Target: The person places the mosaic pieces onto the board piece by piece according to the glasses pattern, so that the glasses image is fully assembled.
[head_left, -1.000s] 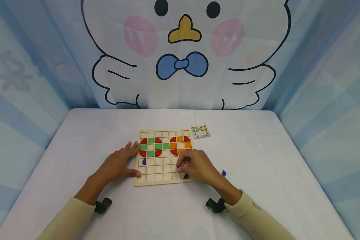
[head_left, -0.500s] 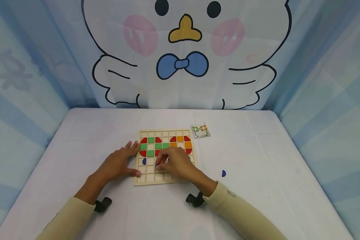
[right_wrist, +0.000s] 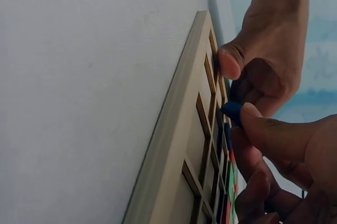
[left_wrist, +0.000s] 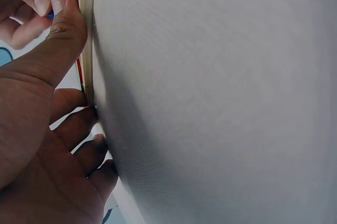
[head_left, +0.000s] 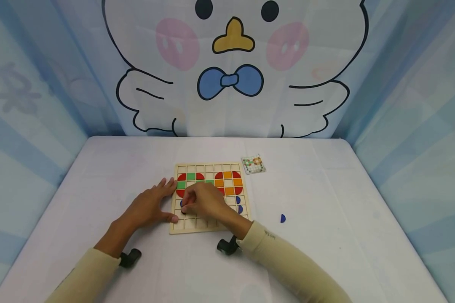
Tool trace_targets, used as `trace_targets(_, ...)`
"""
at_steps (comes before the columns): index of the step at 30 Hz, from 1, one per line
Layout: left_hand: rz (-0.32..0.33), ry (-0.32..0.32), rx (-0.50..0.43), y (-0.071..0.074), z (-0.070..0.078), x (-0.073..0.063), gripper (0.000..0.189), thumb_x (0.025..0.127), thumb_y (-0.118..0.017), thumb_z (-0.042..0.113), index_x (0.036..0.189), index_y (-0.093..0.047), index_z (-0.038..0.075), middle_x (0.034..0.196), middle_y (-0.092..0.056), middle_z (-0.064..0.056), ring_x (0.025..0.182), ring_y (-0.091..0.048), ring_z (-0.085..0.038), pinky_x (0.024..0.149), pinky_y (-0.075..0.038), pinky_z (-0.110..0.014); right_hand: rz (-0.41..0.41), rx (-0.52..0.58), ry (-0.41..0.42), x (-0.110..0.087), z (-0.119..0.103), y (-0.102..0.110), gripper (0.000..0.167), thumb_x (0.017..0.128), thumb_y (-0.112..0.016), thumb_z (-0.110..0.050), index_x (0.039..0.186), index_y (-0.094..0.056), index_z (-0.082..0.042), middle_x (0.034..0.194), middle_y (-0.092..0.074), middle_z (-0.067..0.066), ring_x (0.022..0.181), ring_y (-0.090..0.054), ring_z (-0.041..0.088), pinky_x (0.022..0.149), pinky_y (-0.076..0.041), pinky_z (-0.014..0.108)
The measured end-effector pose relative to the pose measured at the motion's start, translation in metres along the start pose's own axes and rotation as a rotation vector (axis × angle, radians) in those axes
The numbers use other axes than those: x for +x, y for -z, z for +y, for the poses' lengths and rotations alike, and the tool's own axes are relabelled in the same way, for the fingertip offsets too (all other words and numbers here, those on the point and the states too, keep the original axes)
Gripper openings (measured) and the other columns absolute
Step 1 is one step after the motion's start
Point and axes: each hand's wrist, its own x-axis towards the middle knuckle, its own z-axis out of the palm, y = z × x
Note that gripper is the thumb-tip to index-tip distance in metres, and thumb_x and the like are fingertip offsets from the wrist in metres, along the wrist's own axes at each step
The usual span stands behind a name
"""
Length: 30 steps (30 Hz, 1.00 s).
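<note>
A wooden grid board (head_left: pixel 197 225) lies on the table, its far rows filled with red, green and orange tiles. My left hand (head_left: pixel 151 206) rests at its left edge, fingers spread along the side and thumb on the near-left rim. Thumb and fingers of my right hand (head_left: pixel 206 202) pinch a blue half-round tile (right_wrist: pixel 231 112), close over the board's left column. Just beyond them a blue tile (head_left: pixel 181 203) sits in the grid, partly covered by the fingers. Two blue tiles, an upper one (head_left: pixel 238 200) and a lower one (head_left: pixel 240 209), show at the board's right side.
One loose blue tile (head_left: pixel 282 218) lies on the white table to the right of the board. A small patterned card (head_left: pixel 253 164) is at the board's far-right corner. A cartoon-printed curtain (head_left: pixel 231 118) hangs behind the table.
My right hand has travelled left across the board with the blue tile, from its right side to the left column. The blue tiles at the right side are uncovered. My left hand stays put.
</note>
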Motion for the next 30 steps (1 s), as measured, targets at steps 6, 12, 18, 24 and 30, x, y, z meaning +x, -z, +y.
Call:
trace_targets(6,-0.005,-0.001,-0.004,0.0,0.0,0.0,0.115,0.078,-0.092,0.046,0.166,-0.031,0.007,0.173,-0.028,-0.021,0.159,-0.025,-0.052,0.124,-0.028,-0.073,-0.038,-0.041,-0.025,0.003,-0.006,-0.007,0.014,0.091,-0.087,-0.022,0.081,-0.077,-0.024,0.072,-0.067,-0.01,0.071,-0.06,0.007,0.061,-0.047,0.022)
trace_targets(12,0.002,0.002,-0.002,0.0,0.0,0.001,0.114,0.077,-0.093,0.046,0.166,-0.032,0.007,0.173,-0.029,-0.02,0.16,-0.025,-0.051,0.124,-0.029,-0.073,-0.033,-0.065,-0.025,0.004,-0.009,-0.008,0.014,0.089,-0.089,-0.021,0.08,-0.078,-0.023,0.069,-0.066,-0.01,0.069,-0.06,0.007,0.059,-0.046,0.022)
trace_targets(18,0.005,0.003,0.007,-0.001,-0.001,0.002,0.116,0.076,-0.093,0.047,0.166,-0.032,0.006,0.172,-0.029,-0.021,0.157,-0.029,-0.054,0.123,-0.031,-0.073,-0.041,-0.049,-0.02,0.001,-0.008,-0.004,0.012,0.088,-0.089,-0.019,0.082,-0.08,-0.023,0.07,-0.067,-0.011,0.07,-0.061,0.007,0.062,-0.047,0.022)
trace_targets(24,0.003,0.026,0.017,-0.002,0.001,0.002,0.116,0.077,-0.093,0.047,0.166,-0.031,0.008,0.172,-0.028,-0.022,0.155,-0.03,-0.057,0.122,-0.032,-0.073,0.016,-0.036,-0.014,-0.009,0.003,0.004,0.01,0.089,-0.087,-0.017,0.088,-0.079,-0.023,0.075,-0.067,-0.01,0.073,-0.06,0.007,0.062,-0.046,0.023)
trace_targets(30,-0.002,0.054,0.027,-0.003,0.003,0.002,0.117,0.077,-0.093,0.047,0.168,-0.029,0.01,0.174,-0.026,-0.021,0.157,-0.028,-0.055,0.123,-0.032,-0.072,0.092,-0.007,-0.043,-0.031,0.024,0.023,0.011,0.087,-0.087,-0.014,0.091,-0.08,-0.022,0.077,-0.07,-0.01,0.075,-0.063,0.009,0.06,-0.048,0.027)
